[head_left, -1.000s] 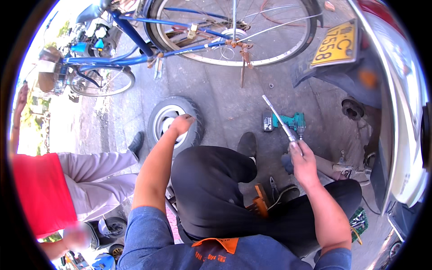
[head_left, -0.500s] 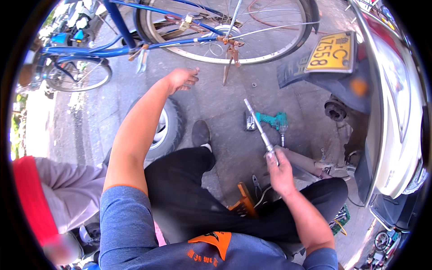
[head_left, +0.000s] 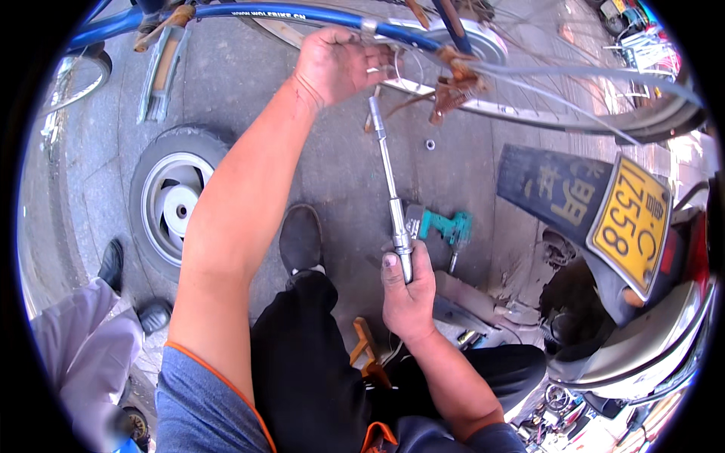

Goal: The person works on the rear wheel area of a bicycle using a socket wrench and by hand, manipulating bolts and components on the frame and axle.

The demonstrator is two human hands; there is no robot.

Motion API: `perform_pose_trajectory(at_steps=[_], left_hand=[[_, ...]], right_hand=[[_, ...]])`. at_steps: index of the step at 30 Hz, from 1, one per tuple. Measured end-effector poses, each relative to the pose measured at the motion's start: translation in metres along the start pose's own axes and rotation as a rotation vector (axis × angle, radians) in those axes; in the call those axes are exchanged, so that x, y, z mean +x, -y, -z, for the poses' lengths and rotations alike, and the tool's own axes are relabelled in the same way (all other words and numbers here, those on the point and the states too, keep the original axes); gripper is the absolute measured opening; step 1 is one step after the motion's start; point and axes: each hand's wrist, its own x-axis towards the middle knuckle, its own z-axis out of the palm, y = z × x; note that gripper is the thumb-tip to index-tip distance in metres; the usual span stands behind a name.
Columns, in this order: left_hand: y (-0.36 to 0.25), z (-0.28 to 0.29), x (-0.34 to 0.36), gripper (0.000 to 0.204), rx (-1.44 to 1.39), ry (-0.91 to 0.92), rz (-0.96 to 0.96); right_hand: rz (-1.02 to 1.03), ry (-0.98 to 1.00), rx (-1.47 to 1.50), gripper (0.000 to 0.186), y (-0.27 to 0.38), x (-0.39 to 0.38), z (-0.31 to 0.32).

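Note:
My left hand (head_left: 332, 69) reaches forward to the bicycle, fingers stretched and apart beside the blue frame tube (head_left: 302, 13) and the lower rim of the wheel. Whether the fingertips touch the bicycle I cannot tell. In my right hand (head_left: 410, 298) is a long silver socket wrench (head_left: 390, 181), its shaft pointing away from me and slightly left. The socket tip ends just below my left hand. Rusty brackets (head_left: 457, 79) are at the wheel's axle. A small metal nut (head_left: 430, 144) lies on the pavement right of the socket tip.
A green cordless drill (head_left: 449, 225) lies beyond my right hand. Left of my left arm rests a small tyred wheel (head_left: 177, 200). At right stands a scooter with a yellow plate (head_left: 630, 224) and mudflap (head_left: 555, 181). Another person's legs (head_left: 94, 351) are at lower left.
My view has shifted toward the bicycle, which now looks closer. My left hand has reached farther forward to the frame. The wrench stays in my right hand, its tip now near the left hand.

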Motion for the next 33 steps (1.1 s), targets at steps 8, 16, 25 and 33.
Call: perform_pose_trajectory(at_steps=[8,16,25,33], left_hand=[[-0.004,-0.008,0.003,0.030,0.148,-0.080,-0.043],[0.033,-0.005,0.033,0.028,0.233,-0.572,-0.193],[0.026,0.003,0.030,0.029,0.210,-0.487,-0.136],[0.022,-0.013,0.019,0.033,0.101,-0.346,-0.055]], right_hand=[[0.123,-0.136,-0.088,0.023,0.022,0.045,-0.051],[0.092,-0.192,0.021,0.016,0.004,0.047,-0.069],[0.099,-0.231,0.086,0.016,0.003,0.048,-0.077],[0.162,-0.268,0.181,0.017,-0.010,0.065,-0.085]])
